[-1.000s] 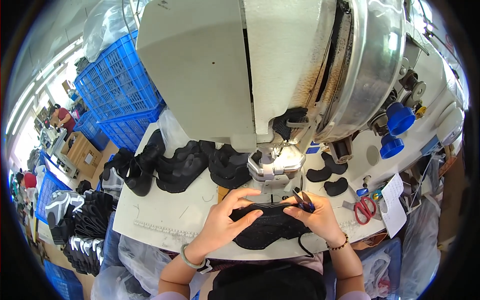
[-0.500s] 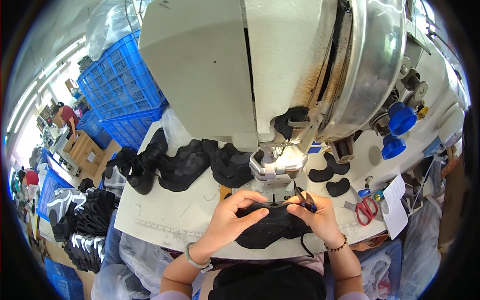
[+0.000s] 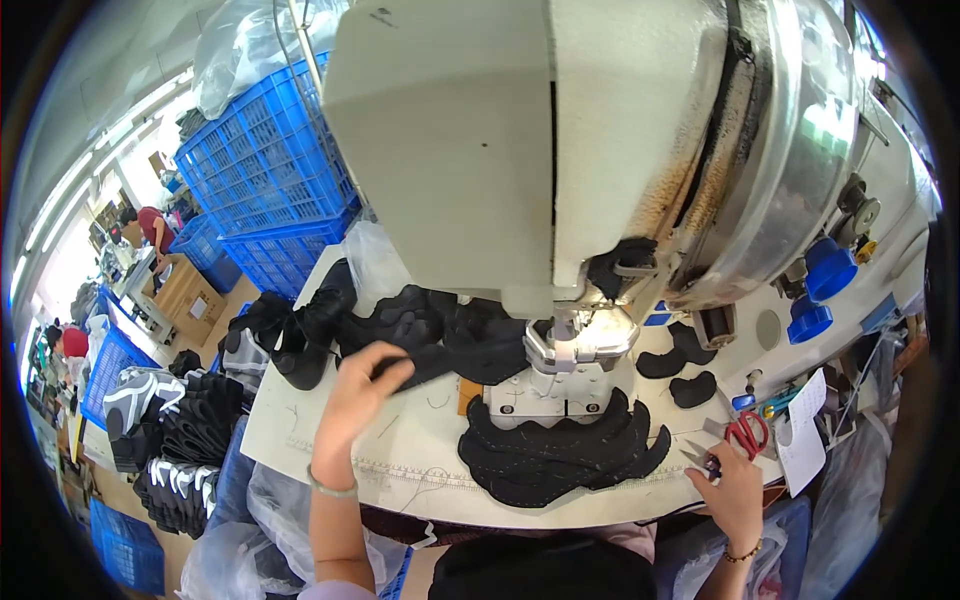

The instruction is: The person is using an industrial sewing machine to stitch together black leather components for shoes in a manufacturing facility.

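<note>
My left hand [image 3: 362, 400] reaches over the left of the sewing table, its fingers closed on the edge of a flat black fabric piece [image 3: 425, 367]. That piece lies against a heap of similar black pieces [image 3: 485, 340]. At the right front, my right hand [image 3: 735, 492] has its fingers round small thread snips [image 3: 711, 464], whose blades point left beside red-handled scissors [image 3: 748, 432]. A pile of curved black stitched pieces [image 3: 560, 455] lies on the table between my hands, in front of the sewing machine's needle area [image 3: 580, 340].
The large machine head [image 3: 445, 150] overhangs the table. Small black cut pieces [image 3: 692, 390] and a paper slip [image 3: 803, 430] lie right. Black shoes [image 3: 305, 345] stand at the left edge. Blue crates [image 3: 265, 150] are stacked beyond; a person in red works far left.
Both hands have parted from the black piece they held, which now lies in front of the machine. My left hand moved left to the heap; my right hand moved right with the snips.
</note>
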Demonstrator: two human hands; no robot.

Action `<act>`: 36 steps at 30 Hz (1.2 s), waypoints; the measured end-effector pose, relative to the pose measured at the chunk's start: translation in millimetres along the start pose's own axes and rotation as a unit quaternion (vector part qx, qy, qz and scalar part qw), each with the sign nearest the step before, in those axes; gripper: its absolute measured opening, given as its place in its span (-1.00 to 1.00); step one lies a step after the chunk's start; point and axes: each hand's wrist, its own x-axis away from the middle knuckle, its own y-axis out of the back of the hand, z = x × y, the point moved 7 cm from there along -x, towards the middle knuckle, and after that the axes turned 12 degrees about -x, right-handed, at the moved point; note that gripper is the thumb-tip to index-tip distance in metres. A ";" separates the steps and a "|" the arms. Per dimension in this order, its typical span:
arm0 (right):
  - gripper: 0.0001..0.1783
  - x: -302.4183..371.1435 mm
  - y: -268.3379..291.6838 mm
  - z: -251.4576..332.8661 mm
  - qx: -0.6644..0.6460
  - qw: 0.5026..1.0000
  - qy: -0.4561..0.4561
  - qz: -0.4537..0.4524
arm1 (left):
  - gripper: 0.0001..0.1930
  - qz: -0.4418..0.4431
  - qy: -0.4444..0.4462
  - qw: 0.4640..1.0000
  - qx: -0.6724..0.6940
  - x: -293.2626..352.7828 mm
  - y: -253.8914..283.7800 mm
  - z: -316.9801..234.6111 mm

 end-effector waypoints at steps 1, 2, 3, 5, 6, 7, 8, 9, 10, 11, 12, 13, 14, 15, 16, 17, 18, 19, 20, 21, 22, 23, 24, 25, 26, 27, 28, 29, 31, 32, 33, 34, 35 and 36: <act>-0.73 2.0 -6.9 -10.5 0.003 1.000 -0.006 -0.003 | -0.84 0.006 -0.003 1.000 0.003 -11.5 -6.3 5.3; -0.73 3.4 -13.6 -15.7 -0.006 1.000 0.023 -0.006 | -0.84 -0.043 0.006 0.998 0.045 -23.2 -7.1 13.0; -0.74 3.7 -19.4 -19.7 -0.014 0.999 0.051 -0.011 | -0.84 -0.090 0.015 0.992 0.088 -33.5 -8.6 20.1; -0.71 -1.4 -27.2 -25.8 -0.092 0.995 0.030 0.004 | -0.84 -0.130 0.039 0.983 0.126 -50.8 -20.8 31.3; -0.69 -3.4 -26.8 -25.1 -0.083 0.995 0.049 -0.001 | -0.81 -0.123 0.023 0.986 0.110 -56.8 -30.8 30.4; -0.67 -5.3 -25.9 -23.2 -0.075 0.995 0.068 -0.006 | -0.81 -0.112 0.017 0.987 0.115 -61.3 -44.2 22.6; -0.67 -6.3 -22.2 -22.6 -0.070 0.996 0.059 -0.014 | -0.79 -0.052 -0.022 0.991 0.119 -64.9 -66.2 5.9; -0.66 -8.1 -18.1 -15.8 -0.036 0.995 0.091 -0.032 | -0.77 0.003 -0.059 0.991 0.119 -64.4 -83.8 -7.8; -0.65 -9.4 -15.4 -9.1 -0.002 0.991 0.124 -0.048 | -0.73 0.057 -0.079 0.992 0.085 -64.8 -101.2 -13.2; -0.65 -12.4 -16.7 -8.4 -0.002 0.991 0.122 -0.049 | -0.67 0.093 -0.092 0.991 0.008 -64.9 -117.0 -14.5; -0.66 -16.0 -17.9 -8.9 -0.026 0.991 0.116 -0.060 | -0.64 0.054 -0.179 0.978 -0.088 -61.9 -122.8 -25.5; -0.66 -19.2 -17.6 -9.5 -0.053 0.990 0.112 -0.073 | -0.61 0.011 -0.264 0.947 -0.185 -55.2 -128.0 -38.1; -0.66 -24.4 -20.0 -9.4 -0.054 0.989 0.114 -0.072 | -0.56 -0.045 -0.309 0.912 -0.267 -45.5 -132.4 -42.5; -0.66 -31.0 -21.6 -9.6 -0.076 0.987 0.113 -0.080 | -0.56 -0.047 -0.306 0.912 -0.270 -40.1 -134.5 -42.7; -0.66 -38.2 -22.5 -9.0 -0.099 0.985 0.111 -0.089 | -0.56 -0.047 -0.324 0.901 -0.286 -35.5 -136.7 -49.0; -0.66 -45.0 -22.3 -7.0 -0.102 0.984 0.114 -0.087 | -0.55 -0.048 -0.340 0.889 -0.302 -30.5 -137.2 -53.6; -0.65 -50.7 -21.9 -0.9 -0.037 0.984 0.149 -0.087 | -0.59 -0.066 -0.341 0.895 -0.279 -26.4 -131.3 -55.6; -0.63 -55.4 -22.3 2.2 0.029 0.979 0.183 -0.087 | -0.59 -0.067 -0.338 0.895 -0.284 -22.5 -124.5 -56.4; -0.67 -61.9 -25.1 -4.6 0.020 0.982 0.178 -0.065 | -0.61 -0.099 -0.329 0.904 -0.254 -17.5 -109.7 -58.3; -0.67 -64.8 -24.9 -7.7 0.018 0.981 0.181 -0.062 | -0.64 -0.131 -0.320 0.911 -0.224 -12.7 -95.9 -57.2; -0.71 -68.2 -26.3 -11.1 0.001 0.983 0.178 -0.053 | -0.67 -0.134 -0.314 0.916 -0.210 -5.5 -85.5 -47.4; -0.75 -69.7 -27.4 -13.0 -0.015 0.984 0.174 -0.045 | -0.67 -0.134 -0.312 0.916 -0.213 5.0 -78.5 -40.4; -0.81 -70.9 -24.5 -11.2 -0.025 0.981 0.186 -0.052 | -0.68 -0.007 -0.311 0.934 -0.173 14.0 -87.2 -32.0; -0.81 -71.8 -23.0 -11.2 -0.026 0.981 0.185 -0.049 | -0.68 0.122 -0.304 0.936 -0.129 26.1 -97.3 -27.2; -0.82 -74.4 -20.7 -12.6 -0.041 0.981 0.178 -0.057 | -0.68 0.122 -0.301 0.937 -0.130 36.9 -98.2 -35.0; -0.83 -75.8 -19.4 -13.9 -0.055 0.982 0.171 -0.066 | -0.65 0.126 -0.290 0.933 -0.172 47.7 -106.9 -48.1; -0.87 -73.0 -14.5 -7.0 -0.014 0.969 0.210 -0.130 | -0.61 0.128 -0.281 0.927 -0.215 54.5 -113.8 -56.6; -0.87 -71.8 -17.0 2.8 -0.015 0.969 0.213 -0.128 | -0.61 0.126 -0.278 0.928 -0.215 56.8 -118.2 -53.5; -0.88 -56.2 -9.9 37.4 0.003 0.939 0.273 -0.209 | -0.52 0.124 -0.252 0.929 -0.242 56.6 -126.3 -43.5; -0.82 -49.2 -15.0 49.0 -0.003 0.928 0.301 -0.219 | -0.53 0.128 -0.244 0.931 -0.239 54.9 -125.3 -43.5; -0.80 -41.5 -22.9 60.5 -0.042 0.923 0.320 -0.210 | -0.53 0.127 -0.242 0.931 -0.240 53.3 -123.3 -44.8; -0.77 -32.2 -30.4 73.0 -0.079 0.916 0.339 -0.202 | -0.56 0.127 -0.235 0.933 -0.243 51.9 -119.5 -46.7; -0.72 -26.0 -38.4 81.2 -0.092 0.910 0.350 -0.205 | -0.59 0.128 -0.231 0.933 -0.247 48.9 -117.8 -49.8; -0.71 -21.2 -42.5 89.6 -0.108 0.903 0.358 -0.213 | -0.59 0.127 -0.232 0.932 -0.247 47.4 -116.3 -55.1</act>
